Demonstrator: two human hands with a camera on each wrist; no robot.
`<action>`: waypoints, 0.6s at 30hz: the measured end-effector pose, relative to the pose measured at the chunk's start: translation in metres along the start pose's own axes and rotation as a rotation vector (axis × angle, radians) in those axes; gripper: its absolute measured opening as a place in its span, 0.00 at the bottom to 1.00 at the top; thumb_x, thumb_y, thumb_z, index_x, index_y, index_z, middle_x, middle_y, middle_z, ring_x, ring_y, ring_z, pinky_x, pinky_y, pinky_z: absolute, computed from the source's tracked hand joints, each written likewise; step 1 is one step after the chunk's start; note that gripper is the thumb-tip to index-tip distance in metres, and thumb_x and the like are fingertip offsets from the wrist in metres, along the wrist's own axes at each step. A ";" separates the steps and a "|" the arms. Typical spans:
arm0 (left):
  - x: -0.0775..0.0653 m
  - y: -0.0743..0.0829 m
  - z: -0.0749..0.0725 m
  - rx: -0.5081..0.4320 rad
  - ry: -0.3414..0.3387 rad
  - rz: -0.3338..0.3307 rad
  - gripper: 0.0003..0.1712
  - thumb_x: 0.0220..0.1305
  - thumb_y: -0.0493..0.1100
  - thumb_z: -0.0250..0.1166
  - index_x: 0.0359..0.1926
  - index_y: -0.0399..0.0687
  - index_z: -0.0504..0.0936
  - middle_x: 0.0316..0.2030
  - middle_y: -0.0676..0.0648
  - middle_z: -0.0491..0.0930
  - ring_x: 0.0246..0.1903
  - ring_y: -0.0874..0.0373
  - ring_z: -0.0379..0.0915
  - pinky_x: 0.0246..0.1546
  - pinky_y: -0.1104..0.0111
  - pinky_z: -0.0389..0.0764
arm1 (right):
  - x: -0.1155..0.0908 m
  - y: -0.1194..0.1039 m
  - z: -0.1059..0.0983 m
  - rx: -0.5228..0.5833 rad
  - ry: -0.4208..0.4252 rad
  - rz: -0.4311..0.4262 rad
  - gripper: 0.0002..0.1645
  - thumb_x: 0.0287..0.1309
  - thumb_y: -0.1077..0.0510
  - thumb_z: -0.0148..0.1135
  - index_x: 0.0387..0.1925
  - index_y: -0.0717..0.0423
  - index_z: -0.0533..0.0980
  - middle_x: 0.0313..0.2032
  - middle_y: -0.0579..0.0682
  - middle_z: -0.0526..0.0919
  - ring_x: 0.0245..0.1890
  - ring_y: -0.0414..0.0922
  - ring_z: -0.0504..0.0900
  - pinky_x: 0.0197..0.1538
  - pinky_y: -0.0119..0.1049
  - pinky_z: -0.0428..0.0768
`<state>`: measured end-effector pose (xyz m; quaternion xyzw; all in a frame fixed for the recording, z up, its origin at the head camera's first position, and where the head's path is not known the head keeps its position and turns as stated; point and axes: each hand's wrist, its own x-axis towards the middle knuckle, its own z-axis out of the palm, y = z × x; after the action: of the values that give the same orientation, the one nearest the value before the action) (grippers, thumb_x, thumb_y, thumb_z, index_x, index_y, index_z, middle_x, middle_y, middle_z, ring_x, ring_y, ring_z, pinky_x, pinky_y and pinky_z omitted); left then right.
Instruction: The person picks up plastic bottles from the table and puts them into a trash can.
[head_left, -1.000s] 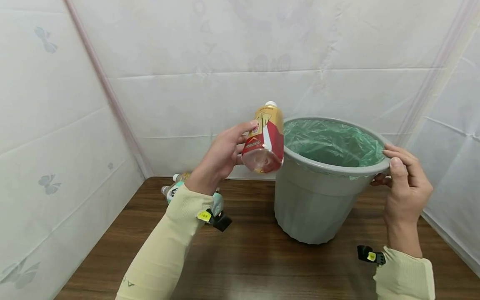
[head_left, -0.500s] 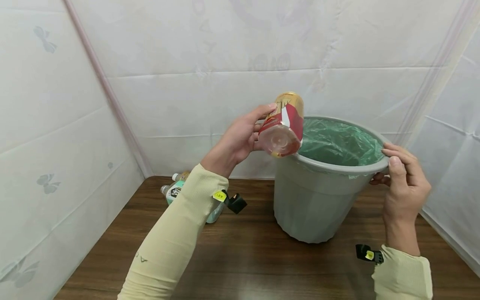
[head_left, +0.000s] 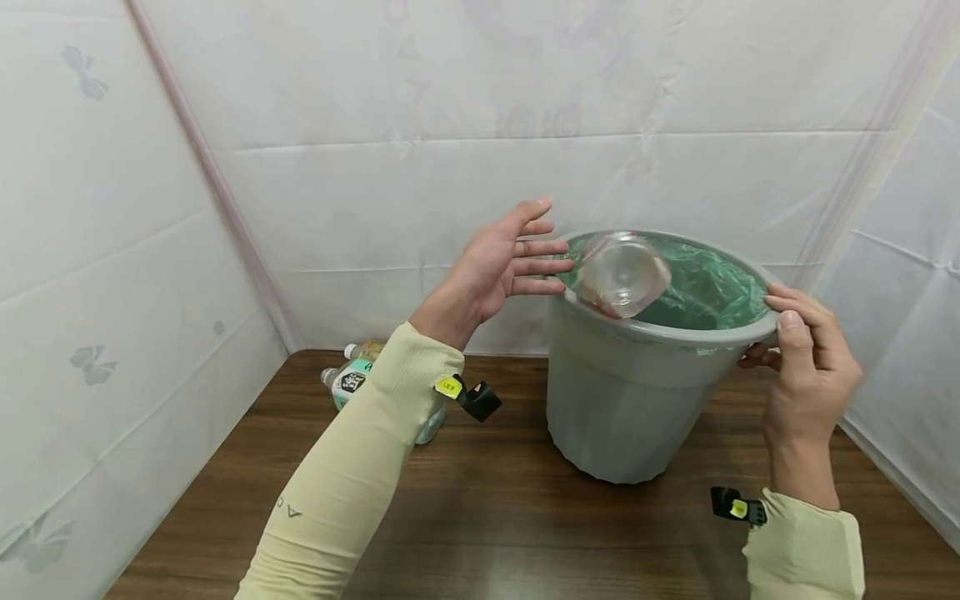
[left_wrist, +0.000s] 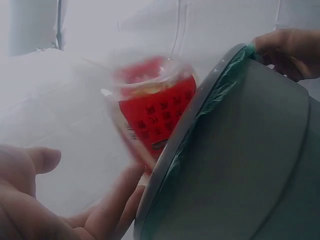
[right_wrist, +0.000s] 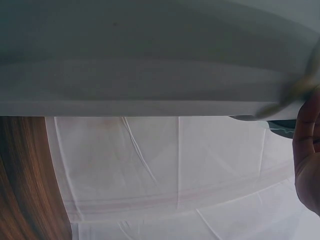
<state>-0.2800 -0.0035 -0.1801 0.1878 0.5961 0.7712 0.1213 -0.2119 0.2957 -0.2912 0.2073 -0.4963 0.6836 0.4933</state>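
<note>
A grey trash bin lined with a green plastic bag stands tilted on the table. At its mouth a plastic bottle, base toward me and blurred, drops in on the left side. In the left wrist view the bottle's red label shows just past the rim. My left hand is spread with straight fingers, apart from the bottle and close to the bin's left rim. My right hand grips the bin's right rim, thumb outside and fingers over the edge.
Several plastic bottles lie on the brown wooden table at the left, partly hidden behind my left forearm. White patterned sheets wall the table in at the back and both sides.
My left hand has carried the bottle right to the bin and let it go, its fingers opening out. The bottle is now in the bin's mouth. My right hand stays on the rim.
</note>
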 end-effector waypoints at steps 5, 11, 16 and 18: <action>-0.002 -0.002 0.000 -0.011 -0.008 0.019 0.35 0.67 0.58 0.60 0.65 0.40 0.68 0.52 0.39 0.78 0.47 0.45 0.80 0.40 0.54 0.83 | 0.000 0.000 -0.001 0.007 -0.001 -0.002 0.17 0.62 0.68 0.57 0.44 0.84 0.74 0.52 0.70 0.75 0.17 0.44 0.75 0.17 0.29 0.76; -0.005 -0.005 -0.002 -0.021 -0.003 0.052 0.31 0.68 0.57 0.59 0.62 0.39 0.72 0.51 0.40 0.79 0.47 0.45 0.80 0.40 0.54 0.83 | 0.001 0.000 -0.002 0.011 -0.001 0.006 0.17 0.62 0.68 0.57 0.44 0.84 0.73 0.53 0.70 0.75 0.17 0.45 0.74 0.17 0.29 0.76; -0.007 -0.007 -0.004 -0.028 -0.003 0.073 0.29 0.69 0.56 0.58 0.60 0.39 0.73 0.52 0.38 0.79 0.48 0.44 0.80 0.40 0.53 0.83 | 0.001 0.000 -0.004 0.014 -0.001 0.010 0.17 0.62 0.68 0.57 0.44 0.84 0.73 0.53 0.70 0.75 0.17 0.45 0.74 0.17 0.29 0.76; -0.008 -0.008 -0.006 -0.029 -0.002 0.078 0.29 0.69 0.56 0.58 0.60 0.39 0.73 0.53 0.38 0.78 0.48 0.45 0.80 0.40 0.53 0.83 | 0.001 -0.001 -0.004 0.013 -0.001 0.011 0.17 0.62 0.68 0.57 0.44 0.84 0.73 0.53 0.70 0.75 0.17 0.45 0.74 0.17 0.29 0.76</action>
<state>-0.2754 -0.0095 -0.1906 0.2101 0.5771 0.7835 0.0942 -0.2110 0.2997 -0.2916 0.2082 -0.4931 0.6894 0.4881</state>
